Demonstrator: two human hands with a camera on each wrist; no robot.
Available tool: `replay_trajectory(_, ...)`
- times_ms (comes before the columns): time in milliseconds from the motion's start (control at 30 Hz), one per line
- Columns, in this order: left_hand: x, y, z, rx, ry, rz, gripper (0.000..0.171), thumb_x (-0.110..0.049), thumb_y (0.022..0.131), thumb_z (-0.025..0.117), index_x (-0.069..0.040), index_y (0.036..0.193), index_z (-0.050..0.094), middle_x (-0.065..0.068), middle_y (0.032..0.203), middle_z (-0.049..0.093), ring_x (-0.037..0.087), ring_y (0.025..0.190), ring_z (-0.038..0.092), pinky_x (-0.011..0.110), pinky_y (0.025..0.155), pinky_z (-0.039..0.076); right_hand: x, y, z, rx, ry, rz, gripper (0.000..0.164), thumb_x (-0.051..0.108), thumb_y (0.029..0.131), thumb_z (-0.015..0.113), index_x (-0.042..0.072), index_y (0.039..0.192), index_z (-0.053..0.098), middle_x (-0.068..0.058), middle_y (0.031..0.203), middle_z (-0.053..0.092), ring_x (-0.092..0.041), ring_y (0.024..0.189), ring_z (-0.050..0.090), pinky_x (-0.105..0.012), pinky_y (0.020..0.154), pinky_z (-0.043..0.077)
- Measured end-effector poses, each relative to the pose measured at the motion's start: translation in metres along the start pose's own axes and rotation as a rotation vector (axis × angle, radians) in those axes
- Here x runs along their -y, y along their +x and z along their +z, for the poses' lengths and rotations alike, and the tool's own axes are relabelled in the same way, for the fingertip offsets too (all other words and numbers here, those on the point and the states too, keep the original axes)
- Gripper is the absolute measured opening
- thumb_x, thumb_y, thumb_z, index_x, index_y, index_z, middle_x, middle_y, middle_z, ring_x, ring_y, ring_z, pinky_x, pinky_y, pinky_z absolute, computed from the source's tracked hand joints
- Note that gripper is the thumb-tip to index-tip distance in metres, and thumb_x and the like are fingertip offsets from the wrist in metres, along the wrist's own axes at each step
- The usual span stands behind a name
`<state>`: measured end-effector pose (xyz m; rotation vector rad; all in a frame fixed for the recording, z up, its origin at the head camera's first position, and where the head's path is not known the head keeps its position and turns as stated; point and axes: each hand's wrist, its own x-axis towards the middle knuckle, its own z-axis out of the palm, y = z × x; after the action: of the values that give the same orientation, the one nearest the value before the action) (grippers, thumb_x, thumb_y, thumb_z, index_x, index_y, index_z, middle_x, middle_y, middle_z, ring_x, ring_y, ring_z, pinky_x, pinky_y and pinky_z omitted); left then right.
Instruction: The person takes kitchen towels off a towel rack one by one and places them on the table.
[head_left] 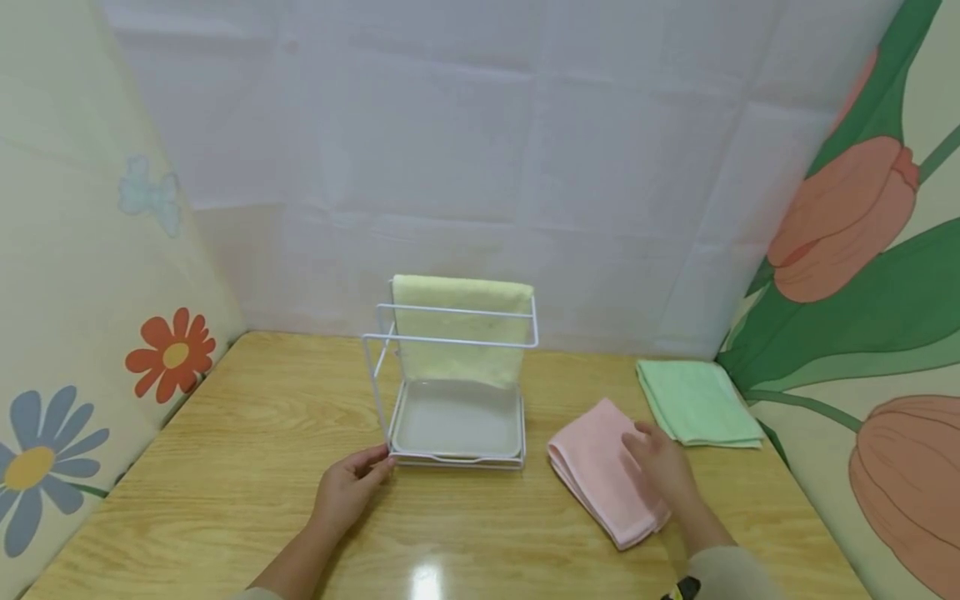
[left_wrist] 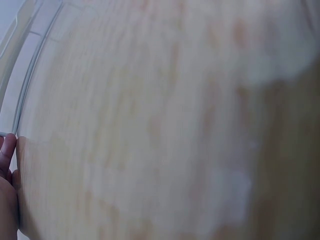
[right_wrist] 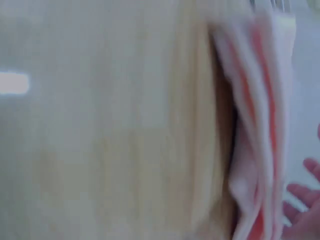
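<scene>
A white wire rack (head_left: 457,463) stands on the table with a grey tray (head_left: 457,417) in its base. Over its back rail hangs a yellow towel (head_left: 465,362). My left hand (head_left: 351,483) pinches the front left corner of the rack between thumb and fingers. In the left wrist view, its fingertips (left_wrist: 8,149) are right at the wire. To the right of the rack lies a folded pink towel (head_left: 603,479), its layered edge facing the right wrist camera. My right hand (head_left: 663,462) is over that towel's right side, fingers spread and holding nothing.
A folded green towel (head_left: 699,402) lies behind my right hand, near the table's right edge. White sheeting (head_left: 450,150) forms the back wall, with flower-printed panels at both sides. The wooden table (head_left: 247,433) reflects a light at the front.
</scene>
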<state>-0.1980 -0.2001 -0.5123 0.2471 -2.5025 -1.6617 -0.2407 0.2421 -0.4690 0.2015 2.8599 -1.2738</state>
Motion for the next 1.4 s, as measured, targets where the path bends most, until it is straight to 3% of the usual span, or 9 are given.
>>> replay_trajectory(67, 0.0, 0.0, 0.0, 0.0, -0.001, 0.0, 0.036, -0.022, 0.091, 0.071, 0.001, 0.119, 0.067, 0.016, 0.11, 0.073, -0.006, 0.078, 0.063, 0.014, 0.071, 0.052, 0.004, -0.006, 0.006, -0.008, -0.054, 0.004, 0.057, 0.039, 0.099, 0.054, -0.001, 0.14, 0.047, -0.032, 0.146, 0.042, -0.05, 0.136, 0.036, -0.061, 0.111, 0.032)
replay_trajectory(267, 0.0, -0.001, 0.0, -0.003, -0.01, -0.007, 0.037, -0.023, 0.091, 0.071, 0.0, 0.119, 0.068, 0.015, 0.107, 0.074, -0.005, 0.077, 0.064, 0.014, 0.07, 0.053, 0.013, -0.023, 0.023, 0.062, -0.226, 0.017, 0.064, 0.046, 0.099, 0.048, -0.001, 0.144, 0.043, -0.034, 0.154, 0.023, -0.059, 0.142, 0.004, -0.071, 0.113, 0.008)
replay_trajectory(467, 0.0, -0.001, 0.0, -0.006, -0.005, -0.001, 0.035, -0.021, 0.091, 0.071, 0.001, 0.118, 0.068, 0.015, 0.105, 0.075, -0.006, 0.076, 0.063, 0.014, 0.07, 0.053, 0.01, -0.033, 0.041, 0.127, -0.306, 0.044, 0.073, 0.054, 0.1, 0.043, 0.003, 0.15, 0.033, -0.036, 0.156, 0.01, -0.059, 0.142, -0.003, -0.074, 0.111, -0.001)
replay_trajectory(633, 0.0, 0.0, 0.001, -0.013, -0.009, -0.008, 0.035, -0.021, 0.09, 0.071, 0.0, 0.118, 0.068, 0.014, 0.104, 0.075, -0.006, 0.076, 0.063, 0.014, 0.07, 0.052, 0.009, -0.032, 0.044, 0.167, -0.358, 0.026, 0.08, 0.06, 0.097, 0.044, 0.006, 0.154, 0.026, -0.035, 0.158, 0.004, -0.058, 0.143, -0.004, -0.074, 0.111, -0.002)
replay_trajectory(800, 0.0, 0.0, 0.0, -0.015, -0.005, -0.006, 0.035, -0.022, 0.09, 0.071, -0.001, 0.118, 0.068, 0.014, 0.104, 0.075, -0.005, 0.076, 0.063, 0.015, 0.07, 0.052, 0.0, -0.02, 0.041, 0.21, -0.407, -0.079, 0.082, 0.061, 0.095, 0.046, 0.007, 0.154, 0.026, -0.034, 0.159, 0.006, -0.058, 0.143, -0.002, -0.075, 0.111, 0.0)
replay_trajectory(1133, 0.001, 0.0, 0.002, -0.012, -0.009, 0.012, 0.035, -0.022, 0.091, 0.071, 0.0, 0.118, 0.068, 0.015, 0.105, 0.075, -0.005, 0.076, 0.063, 0.015, 0.069, 0.053, -0.004, 0.001, 0.021, 0.33, -0.5, -0.289, 0.073, 0.052, 0.096, 0.053, 0.008, 0.151, 0.034, -0.032, 0.158, 0.014, -0.057, 0.144, 0.008, -0.071, 0.114, 0.006)
replay_trajectory(1400, 0.001, 0.0, 0.001, -0.009, -0.015, 0.012, 0.035, -0.022, 0.091, 0.071, 0.001, 0.118, 0.068, 0.015, 0.106, 0.074, -0.005, 0.076, 0.063, 0.015, 0.069, 0.053, 0.003, 0.007, 0.01, 0.39, -0.562, -0.371, 0.063, 0.045, 0.098, 0.054, 0.012, 0.15, 0.039, -0.029, 0.159, 0.021, -0.053, 0.145, 0.015, -0.069, 0.116, 0.011)
